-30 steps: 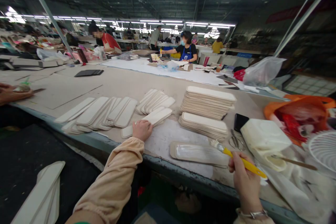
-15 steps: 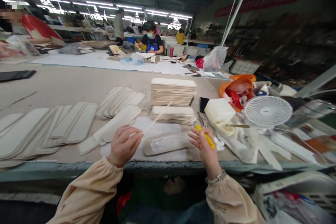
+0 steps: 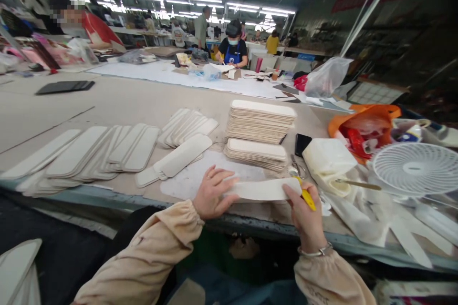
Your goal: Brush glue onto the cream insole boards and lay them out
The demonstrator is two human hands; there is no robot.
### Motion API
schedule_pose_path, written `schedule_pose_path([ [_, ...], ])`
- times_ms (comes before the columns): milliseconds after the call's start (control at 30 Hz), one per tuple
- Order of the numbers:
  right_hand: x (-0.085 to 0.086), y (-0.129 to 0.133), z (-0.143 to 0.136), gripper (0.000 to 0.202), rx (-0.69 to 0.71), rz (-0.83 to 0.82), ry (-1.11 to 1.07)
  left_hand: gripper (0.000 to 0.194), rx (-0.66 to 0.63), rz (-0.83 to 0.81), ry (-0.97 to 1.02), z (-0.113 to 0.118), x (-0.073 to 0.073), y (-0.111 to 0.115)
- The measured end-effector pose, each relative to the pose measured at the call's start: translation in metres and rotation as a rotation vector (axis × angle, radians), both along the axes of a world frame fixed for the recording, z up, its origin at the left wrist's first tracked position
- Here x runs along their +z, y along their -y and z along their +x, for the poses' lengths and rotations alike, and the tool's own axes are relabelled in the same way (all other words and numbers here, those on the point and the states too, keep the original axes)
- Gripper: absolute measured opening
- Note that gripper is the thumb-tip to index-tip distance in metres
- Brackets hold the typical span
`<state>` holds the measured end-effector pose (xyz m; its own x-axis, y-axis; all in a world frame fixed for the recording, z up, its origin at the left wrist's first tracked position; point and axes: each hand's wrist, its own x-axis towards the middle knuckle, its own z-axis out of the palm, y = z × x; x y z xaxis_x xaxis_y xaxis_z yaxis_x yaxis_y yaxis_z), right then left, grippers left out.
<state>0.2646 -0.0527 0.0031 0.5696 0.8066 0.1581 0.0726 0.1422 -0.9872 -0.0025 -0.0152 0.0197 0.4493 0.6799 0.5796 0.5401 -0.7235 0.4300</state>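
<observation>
A white rounded panel [image 3: 263,189] lies flat at the table's front edge. On its left end rests my left hand [image 3: 213,194], open with fingers spread. The thumb and fingers of my right hand [image 3: 304,205] are at the panel's right end. That same hand is closed around a yellow-handled tool [image 3: 308,199], whose head is partly hidden. Behind the panel stand a short stack of pale panels [image 3: 255,152] and a taller stack [image 3: 259,121]. Loose overlapping panels [image 3: 182,155] lie to the left of my left hand.
Fanned panels [image 3: 77,152] cover the left front of the table. At right are a black phone [image 3: 303,144], scissors [image 3: 298,167], a white container [image 3: 329,157], an orange bag [image 3: 365,121], a white fan [image 3: 417,167] and pale scraps. A co-worker [image 3: 232,47] sits across.
My left hand has lowered the panel it held raised, now flat, and opened its fingers on it. My right hand has closed in on the panel's right end. The view has swung left.
</observation>
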Motion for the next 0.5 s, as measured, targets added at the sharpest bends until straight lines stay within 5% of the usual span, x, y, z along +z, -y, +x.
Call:
schedule_pose_path([
  [200, -0.007, -0.005, 0.001, 0.050, 0.023, 0.047, -0.190, 0.054, 0.401, -0.586, 0.473, -0.030, -0.006, -0.034],
  [500, -0.033, -0.013, 0.001, 0.049, -0.088, 0.041, 0.065, 0.041, 0.348, -0.697, 0.084, -0.031, -0.012, -0.034],
])
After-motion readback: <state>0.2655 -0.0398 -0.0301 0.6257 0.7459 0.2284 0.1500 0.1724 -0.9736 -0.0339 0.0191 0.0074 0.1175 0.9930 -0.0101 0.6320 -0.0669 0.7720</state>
